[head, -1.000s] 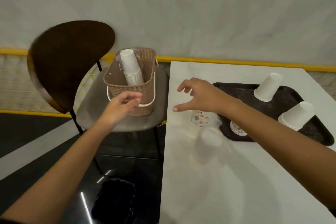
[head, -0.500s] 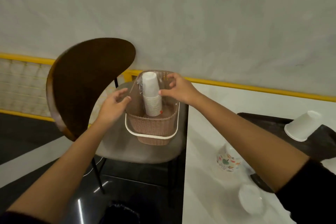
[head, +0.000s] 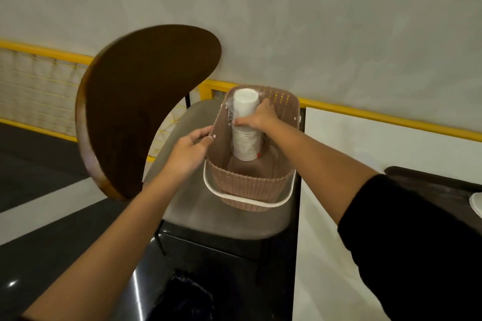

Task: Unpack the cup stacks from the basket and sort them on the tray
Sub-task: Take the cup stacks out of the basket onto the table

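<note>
A pink woven basket [head: 247, 187] with a white rim stands on the grey seat of a chair. Inside it a tall stack of white paper cups [head: 245, 138] stands upside down against the far left wall. My right hand [head: 257, 118] is inside the basket and grips the stack around its middle. My left hand [head: 189, 150] holds the basket's left rim between thumb and fingers. The dark tray [head: 430, 185] shows only at the right edge, with the rim of one white cup [head: 476, 203] on it.
The chair [head: 146, 107] has a large dark brown backrest to the left of the basket. A white table [head: 365, 154] begins right of the seat. A yellow rail [head: 365, 114] runs along the wall behind. Dark glossy floor lies below.
My right hand went from above the table into the basket and closed round the cup stack. My left hand took hold of the basket's left rim. The view swung left, away from the tray.
</note>
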A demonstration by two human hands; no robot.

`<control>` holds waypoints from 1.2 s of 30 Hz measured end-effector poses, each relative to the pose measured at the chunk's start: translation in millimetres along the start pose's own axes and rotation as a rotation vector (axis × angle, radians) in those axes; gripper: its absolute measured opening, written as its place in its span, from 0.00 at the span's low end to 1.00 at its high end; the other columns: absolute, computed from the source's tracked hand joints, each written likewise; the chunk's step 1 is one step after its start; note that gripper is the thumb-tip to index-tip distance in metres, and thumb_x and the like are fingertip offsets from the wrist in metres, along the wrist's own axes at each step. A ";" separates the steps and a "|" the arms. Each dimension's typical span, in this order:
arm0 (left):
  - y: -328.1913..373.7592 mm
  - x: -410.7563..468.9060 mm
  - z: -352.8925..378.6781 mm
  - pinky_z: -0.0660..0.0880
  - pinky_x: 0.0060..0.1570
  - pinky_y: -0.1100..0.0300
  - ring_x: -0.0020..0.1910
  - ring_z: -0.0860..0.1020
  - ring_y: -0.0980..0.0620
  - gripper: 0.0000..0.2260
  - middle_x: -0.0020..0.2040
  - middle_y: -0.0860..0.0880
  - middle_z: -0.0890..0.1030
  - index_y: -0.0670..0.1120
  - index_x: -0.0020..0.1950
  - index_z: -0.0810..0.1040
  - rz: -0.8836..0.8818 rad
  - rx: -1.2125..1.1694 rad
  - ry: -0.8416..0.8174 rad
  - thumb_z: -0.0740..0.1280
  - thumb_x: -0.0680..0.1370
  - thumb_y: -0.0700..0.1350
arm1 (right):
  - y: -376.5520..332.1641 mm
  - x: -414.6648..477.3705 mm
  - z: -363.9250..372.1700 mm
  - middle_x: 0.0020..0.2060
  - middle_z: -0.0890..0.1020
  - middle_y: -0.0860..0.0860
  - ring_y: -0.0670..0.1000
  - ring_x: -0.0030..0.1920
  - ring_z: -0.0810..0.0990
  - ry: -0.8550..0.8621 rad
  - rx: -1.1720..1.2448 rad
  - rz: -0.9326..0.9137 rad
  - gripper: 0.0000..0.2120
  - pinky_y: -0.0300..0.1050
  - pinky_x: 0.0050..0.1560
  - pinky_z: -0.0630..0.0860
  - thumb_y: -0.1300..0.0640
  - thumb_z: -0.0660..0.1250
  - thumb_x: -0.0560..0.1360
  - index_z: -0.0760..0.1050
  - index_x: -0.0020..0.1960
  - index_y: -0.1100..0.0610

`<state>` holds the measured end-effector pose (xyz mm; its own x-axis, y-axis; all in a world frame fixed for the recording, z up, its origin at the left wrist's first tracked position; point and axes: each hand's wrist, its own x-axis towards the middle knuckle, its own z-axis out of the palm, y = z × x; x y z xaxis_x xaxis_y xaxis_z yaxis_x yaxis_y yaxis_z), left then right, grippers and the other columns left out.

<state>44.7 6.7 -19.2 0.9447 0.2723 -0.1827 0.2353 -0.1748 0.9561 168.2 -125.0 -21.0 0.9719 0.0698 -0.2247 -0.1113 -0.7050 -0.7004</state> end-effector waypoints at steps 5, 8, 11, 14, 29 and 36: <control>-1.2 -3.6 0.7 0.74 0.46 0.67 0.52 0.77 0.54 0.15 0.57 0.48 0.79 0.45 0.65 0.75 -0.006 -0.021 0.030 0.60 0.79 0.40 | 4.7 8.0 11.3 0.68 0.66 0.60 0.60 0.69 0.65 0.069 0.016 -0.039 0.46 0.49 0.66 0.65 0.52 0.77 0.64 0.54 0.72 0.63; 0.3 -6.9 1.2 0.73 0.54 0.63 0.55 0.77 0.54 0.15 0.58 0.49 0.79 0.46 0.65 0.75 -0.023 -0.028 0.031 0.61 0.79 0.41 | 4.7 4.1 10.2 0.68 0.68 0.60 0.60 0.68 0.67 0.082 0.077 -0.044 0.45 0.48 0.64 0.66 0.54 0.77 0.65 0.54 0.72 0.61; 4.4 -8.6 -0.3 0.72 0.61 0.59 0.59 0.76 0.53 0.15 0.60 0.50 0.78 0.48 0.66 0.74 -0.040 0.019 0.007 0.61 0.79 0.42 | 5.8 -5.5 5.4 0.67 0.69 0.60 0.60 0.67 0.68 0.087 0.070 -0.057 0.46 0.48 0.63 0.67 0.53 0.77 0.64 0.54 0.72 0.60; 14.6 -13.9 -0.7 0.69 0.63 0.57 0.63 0.74 0.50 0.18 0.65 0.47 0.74 0.48 0.70 0.68 -0.069 0.115 -0.094 0.59 0.80 0.43 | 4.8 -21.5 -9.6 0.66 0.70 0.59 0.59 0.66 0.69 0.101 0.055 -0.093 0.45 0.49 0.61 0.69 0.51 0.77 0.63 0.56 0.71 0.60; 101.3 -131.9 46.9 0.68 0.61 0.50 0.60 0.74 0.48 0.18 0.62 0.50 0.74 0.55 0.66 0.68 0.024 -0.086 -0.219 0.54 0.79 0.59 | -11.9 -217.5 -157.2 0.53 0.73 0.47 0.47 0.52 0.73 0.237 0.162 -0.509 0.35 0.37 0.47 0.69 0.53 0.77 0.63 0.63 0.64 0.56; 117.0 -200.2 99.4 0.72 0.58 0.52 0.50 0.76 0.49 0.13 0.49 0.52 0.76 0.55 0.55 0.73 0.077 -0.153 -0.243 0.54 0.79 0.59 | 29.6 -297.2 -203.6 0.48 0.73 0.42 0.45 0.51 0.74 0.306 0.254 -0.523 0.31 0.34 0.46 0.73 0.55 0.77 0.62 0.65 0.59 0.56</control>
<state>-94.2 -162.3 106.4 0.9898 0.0257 -0.1404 0.1413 -0.0368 0.9893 -81.7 -310.3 163.0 0.9220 0.1279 0.3654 0.3828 -0.4417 -0.8114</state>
